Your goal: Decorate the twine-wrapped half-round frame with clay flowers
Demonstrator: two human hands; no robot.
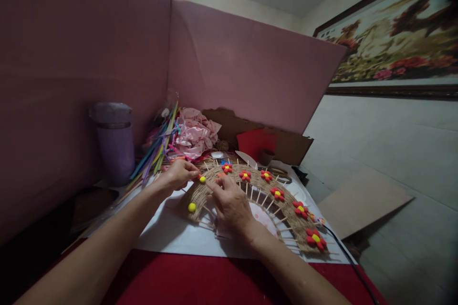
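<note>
A fan-shaped piece woven from brown twine [255, 178] over thin wooden sticks lies in front of me. Along its band sit several clay flowers with red petals and yellow centres, among them a large red flower [316, 239] at the right end. Toward the left end are a bare yellow ball [192, 207] and another yellow ball [202, 179]. My left hand [182, 174] pinches a small red petal at that second ball's edge. My right hand [232, 205] rests over the band, index finger stretched toward the same ball; its other fingers are partly hidden.
A purple lidded cup [115, 147] stands at the left, beside colourful pipe cleaners [157, 145] and crumpled pink cloth [195, 133]. Scissors [281, 173] lie behind the fan. White paper [161, 233] covers part of the red tabletop [171, 276]. A black cable [347, 252] runs along the right.
</note>
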